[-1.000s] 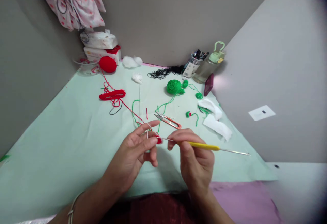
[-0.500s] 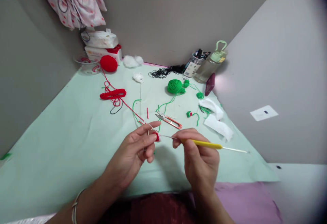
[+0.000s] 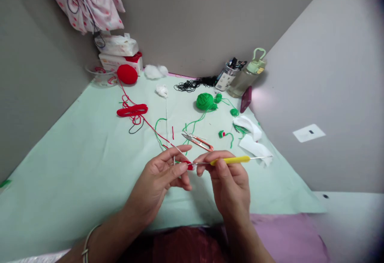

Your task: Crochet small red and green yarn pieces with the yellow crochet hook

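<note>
Crochet hook — gripped by the right hand — meets the red piece pinched steady by the left hand; scissors lie just beyond.

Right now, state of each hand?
Left hand: closed, pinching a small red crochet piece, with red yarn running over the fingers.
Right hand: closed, gripping the yellow crochet hook.

Soft even indoor light, faint shadows under hands, wide-angle bending at edges, dark vignette right corners.
</note>
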`<state>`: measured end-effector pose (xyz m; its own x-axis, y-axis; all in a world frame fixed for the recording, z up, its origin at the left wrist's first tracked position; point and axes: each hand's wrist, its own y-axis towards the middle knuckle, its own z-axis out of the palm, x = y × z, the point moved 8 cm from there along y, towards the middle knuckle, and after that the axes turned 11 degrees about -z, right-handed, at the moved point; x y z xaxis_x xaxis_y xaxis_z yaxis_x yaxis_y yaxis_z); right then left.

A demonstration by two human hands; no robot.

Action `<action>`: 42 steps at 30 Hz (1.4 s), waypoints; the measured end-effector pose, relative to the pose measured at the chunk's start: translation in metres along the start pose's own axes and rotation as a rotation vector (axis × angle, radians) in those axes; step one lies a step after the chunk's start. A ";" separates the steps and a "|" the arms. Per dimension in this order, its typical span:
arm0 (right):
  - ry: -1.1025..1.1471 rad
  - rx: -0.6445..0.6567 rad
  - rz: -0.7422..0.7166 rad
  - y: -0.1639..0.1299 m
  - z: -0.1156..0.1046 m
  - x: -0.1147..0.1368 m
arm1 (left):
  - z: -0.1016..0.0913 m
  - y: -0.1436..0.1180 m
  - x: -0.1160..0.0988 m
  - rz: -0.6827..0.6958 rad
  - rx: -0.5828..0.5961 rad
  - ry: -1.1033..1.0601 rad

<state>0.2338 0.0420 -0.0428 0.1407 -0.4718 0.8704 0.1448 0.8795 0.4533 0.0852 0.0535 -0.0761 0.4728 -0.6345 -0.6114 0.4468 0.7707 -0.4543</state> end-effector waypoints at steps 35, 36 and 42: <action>-0.490 0.119 -0.365 -0.010 0.009 0.031 | -0.005 0.009 0.010 -0.105 0.050 -0.179; -0.404 0.070 -0.297 -0.007 0.004 0.027 | -0.007 0.009 0.009 -0.089 0.046 -0.184; -0.174 0.085 -0.112 -0.001 0.009 0.006 | 0.001 0.003 0.005 -0.001 0.057 -0.066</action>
<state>0.2252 0.0384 -0.0361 -0.0436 -0.5555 0.8303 0.0661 0.8277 0.5572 0.0901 0.0526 -0.0797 0.5206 -0.6391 -0.5662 0.4890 0.7667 -0.4159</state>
